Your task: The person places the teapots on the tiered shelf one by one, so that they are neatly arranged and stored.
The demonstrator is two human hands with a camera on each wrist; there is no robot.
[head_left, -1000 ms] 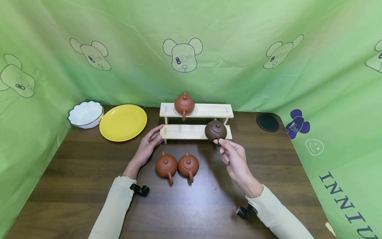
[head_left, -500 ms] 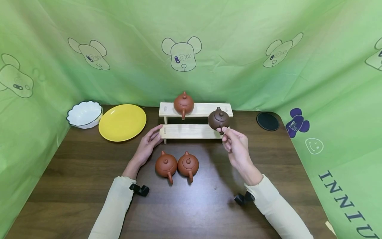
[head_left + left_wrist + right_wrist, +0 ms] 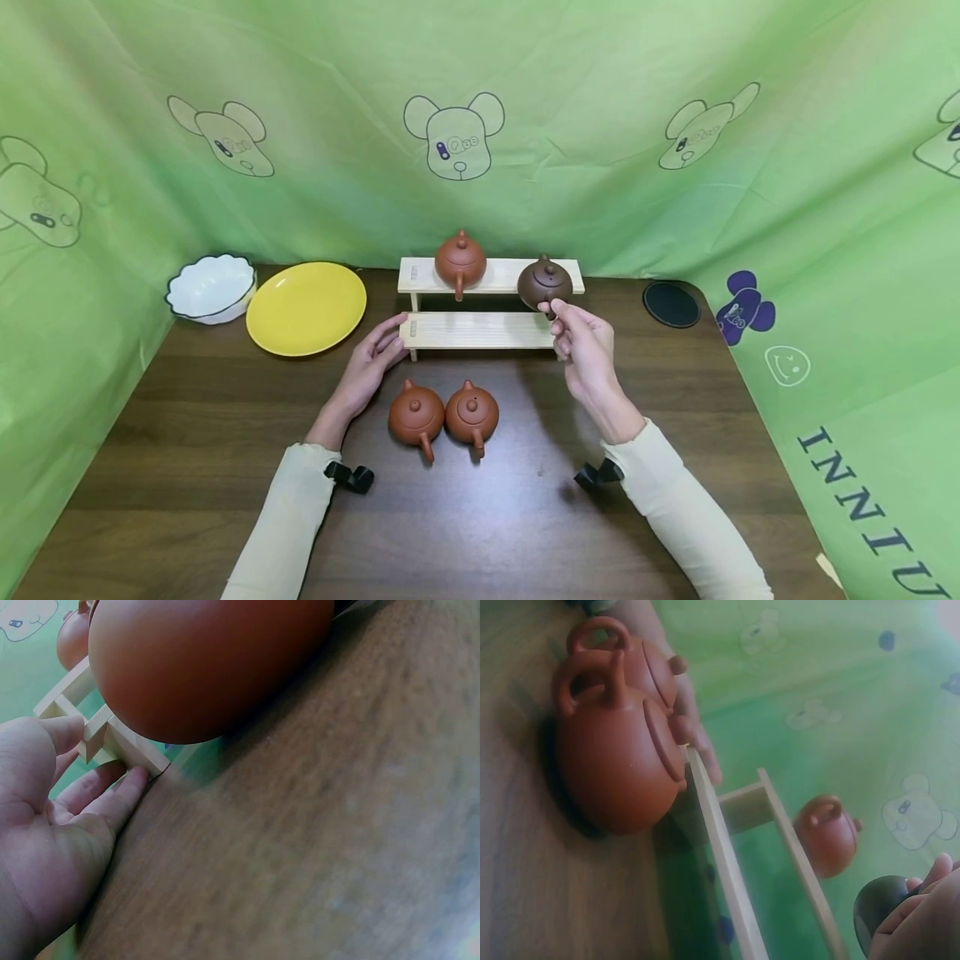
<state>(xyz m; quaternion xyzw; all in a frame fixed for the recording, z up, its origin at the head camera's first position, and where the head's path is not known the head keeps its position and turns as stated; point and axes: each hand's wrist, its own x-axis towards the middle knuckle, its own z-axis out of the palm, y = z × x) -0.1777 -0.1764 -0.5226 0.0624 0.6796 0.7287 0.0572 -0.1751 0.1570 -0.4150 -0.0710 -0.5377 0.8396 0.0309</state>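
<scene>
My right hand (image 3: 588,346) pinches the handle of a dark brown teapot (image 3: 542,282), which is at the right part of the upper tier of a wooden two-tier stand (image 3: 480,331); whether it touches the plank I cannot tell. In the right wrist view this teapot (image 3: 877,900) is partly hidden by the fingers. My left hand (image 3: 363,367) holds the left end of the lower tier, with thumb and fingers around it in the left wrist view. An orange-brown teapot (image 3: 460,260) sits on the upper tier. Two like it, a left teapot (image 3: 416,414) and a right teapot (image 3: 472,412), stand before the stand.
A yellow plate (image 3: 306,310) and a white scalloped bowl (image 3: 212,287) are at the back left. A black round coaster (image 3: 671,305) lies at the back right. Green cloth (image 3: 330,167) hangs around the wooden table (image 3: 480,533).
The dark teapot has gone from the lower tier's right end up and back to the upper tier, lately shifting slightly left, pinched by my right hand. My left hand stays in place.
</scene>
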